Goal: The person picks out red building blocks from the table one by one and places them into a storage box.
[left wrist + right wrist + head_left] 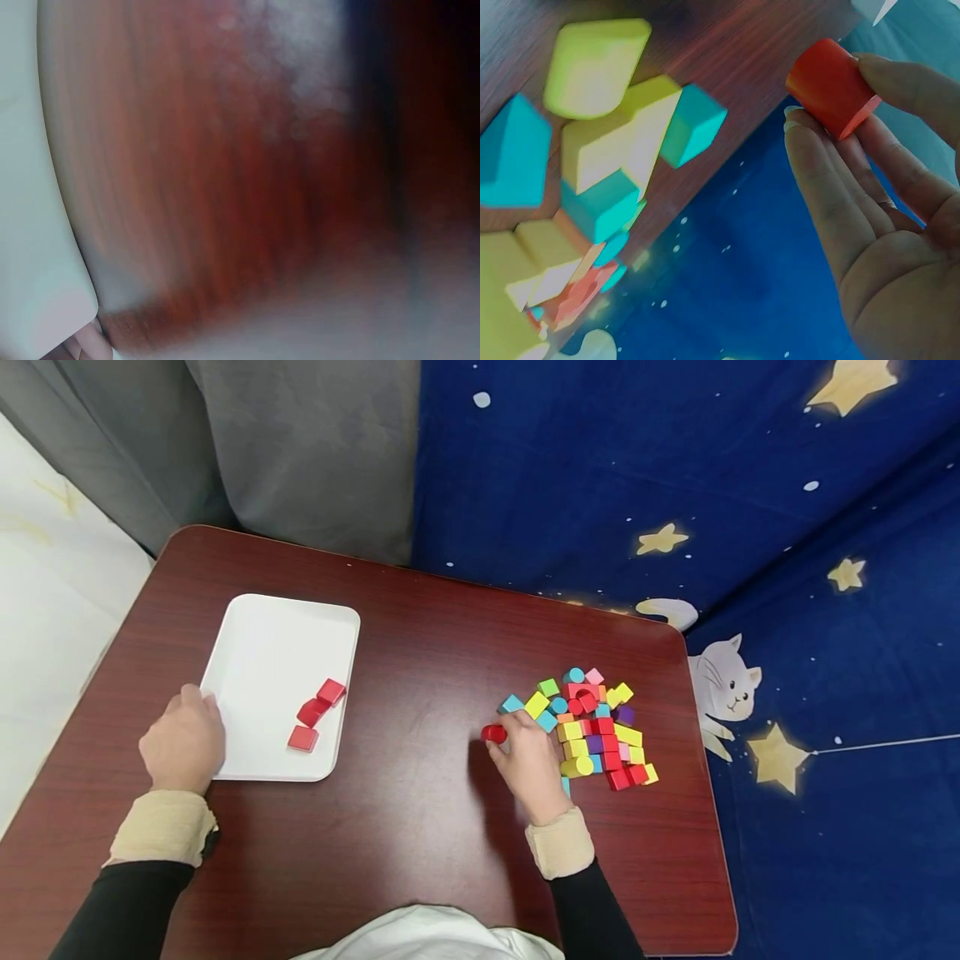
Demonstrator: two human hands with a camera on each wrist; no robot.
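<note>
My right hand [531, 770] pinches a red cylinder block [493, 733] between thumb and fingertips, left of a pile of coloured blocks. The right wrist view shows the same red cylinder [832, 88] held at the fingertips, with the palm turned toward the camera. At the left, my left hand [183, 739] grips the near left edge of a white tray [281, 635]. Fingers [91, 341] show at the tray's corner in the left wrist view. Inside the tray, toward its right side, lie three red blocks [303, 738].
The pile, with yellow blocks [576, 749], red blocks [611, 762] and blue blocks [547, 721], sits on the right part of the brown table [412, 693]. Behind the table hang a grey curtain [315, 452] and a blue starry curtain [555, 477].
</note>
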